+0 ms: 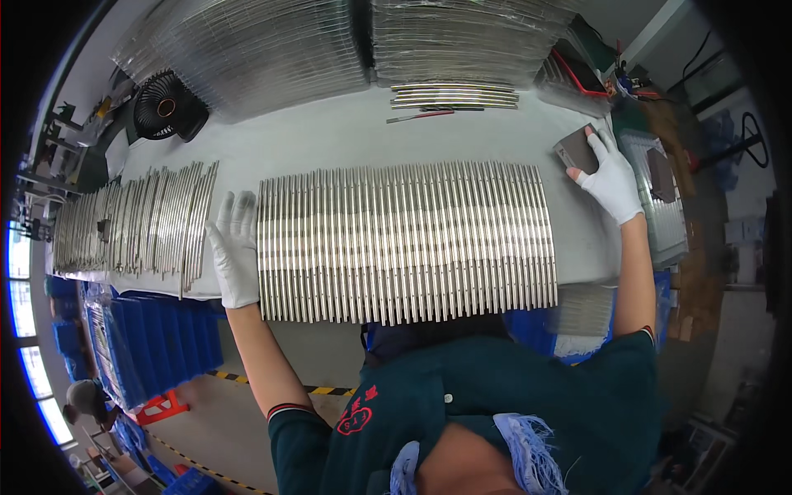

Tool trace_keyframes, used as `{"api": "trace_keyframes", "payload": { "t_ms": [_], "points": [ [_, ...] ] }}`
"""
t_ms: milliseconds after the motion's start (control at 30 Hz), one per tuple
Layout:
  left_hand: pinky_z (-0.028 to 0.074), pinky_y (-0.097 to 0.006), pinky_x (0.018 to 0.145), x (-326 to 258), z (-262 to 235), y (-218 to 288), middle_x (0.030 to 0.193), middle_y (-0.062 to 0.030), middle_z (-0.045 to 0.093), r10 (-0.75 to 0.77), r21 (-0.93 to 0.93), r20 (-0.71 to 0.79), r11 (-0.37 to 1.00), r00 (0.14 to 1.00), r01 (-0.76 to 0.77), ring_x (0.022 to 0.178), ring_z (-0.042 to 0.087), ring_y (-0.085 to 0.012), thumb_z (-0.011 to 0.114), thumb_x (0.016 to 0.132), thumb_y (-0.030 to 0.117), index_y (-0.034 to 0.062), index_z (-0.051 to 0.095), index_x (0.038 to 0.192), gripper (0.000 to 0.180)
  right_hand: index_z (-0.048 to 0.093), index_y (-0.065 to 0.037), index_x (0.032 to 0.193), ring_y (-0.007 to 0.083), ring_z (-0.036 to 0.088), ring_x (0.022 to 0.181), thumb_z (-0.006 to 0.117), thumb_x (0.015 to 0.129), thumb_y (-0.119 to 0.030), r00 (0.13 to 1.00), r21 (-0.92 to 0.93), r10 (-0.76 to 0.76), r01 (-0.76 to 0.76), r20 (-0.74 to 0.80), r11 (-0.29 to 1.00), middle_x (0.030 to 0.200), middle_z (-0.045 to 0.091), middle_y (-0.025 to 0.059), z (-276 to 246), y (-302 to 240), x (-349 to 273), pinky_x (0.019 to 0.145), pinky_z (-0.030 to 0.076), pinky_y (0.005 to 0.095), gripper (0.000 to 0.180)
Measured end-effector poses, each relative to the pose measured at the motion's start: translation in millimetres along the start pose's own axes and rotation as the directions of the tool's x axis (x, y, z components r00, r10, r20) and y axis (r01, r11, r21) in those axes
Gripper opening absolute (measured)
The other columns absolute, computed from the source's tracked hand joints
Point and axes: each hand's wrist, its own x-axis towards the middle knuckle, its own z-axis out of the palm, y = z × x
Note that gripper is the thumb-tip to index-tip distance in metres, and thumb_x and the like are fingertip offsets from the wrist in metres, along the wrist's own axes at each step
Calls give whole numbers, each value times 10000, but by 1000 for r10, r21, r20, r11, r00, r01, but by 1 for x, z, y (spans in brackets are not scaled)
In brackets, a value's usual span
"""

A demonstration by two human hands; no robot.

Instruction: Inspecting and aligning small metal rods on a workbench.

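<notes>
A wide row of shiny metal rods (404,247) lies side by side across the middle of the white table, their lower ends reaching past its front edge. My left hand (236,256), in a white glove, rests flat against the row's left end with its fingers stretched out. At the right, my right hand (615,177) wears a white glove with bare thumb and finger tips. It grips a grey-brown rectangular block (576,152), which looks like a sanding block, at the table's far right. More loose metal rods (136,223) lie less evenly to the left of my left hand.
Stacked clear plastic trays (272,58) line the back. A black fan (169,107) stands at the back left. Several rods (454,96) and a thin red-handled tool (421,116) lie behind the row. Right of my right hand, a second block (660,175) sits on clear trays (652,216).
</notes>
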Motion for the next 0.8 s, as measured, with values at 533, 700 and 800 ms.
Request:
{"api": "trace_keyframes", "payload": {
  "t_ms": [533, 700, 800],
  "points": [
    [221, -404, 1179, 4, -11, -1, 1409, -203, 406, -2, -79, 24, 997, 1000, 4, 1365, 333, -299, 371, 964, 566, -26, 331, 1412, 744, 451, -82, 1376, 359, 298, 1384, 404, 825, -722, 572, 275, -817, 775, 75, 568, 1485, 348, 167, 12, -78, -50, 1163, 170, 490, 846],
    [228, -401, 1176, 4, -11, -1, 1400, -192, 422, -3, -91, 39, 996, 999, 6, 1353, 352, -297, 363, 976, 544, -32, 337, 1408, 721, 511, -108, 1329, 331, 319, 1379, 447, 822, -692, 475, 337, -874, 810, 101, 479, 1465, 392, 134, 16, -96, -56, 1162, 170, 501, 776],
    [232, -400, 1175, 3, -12, -1, 1401, -193, 424, -2, -91, 23, 996, 1000, 4, 1350, 360, -296, 364, 977, 541, -34, 345, 1403, 716, 512, -122, 1324, 328, 322, 1376, 482, 820, -667, 479, 346, -871, 802, 113, 486, 1462, 396, 127, 14, -94, -55, 1164, 167, 499, 743]
  ]
}}
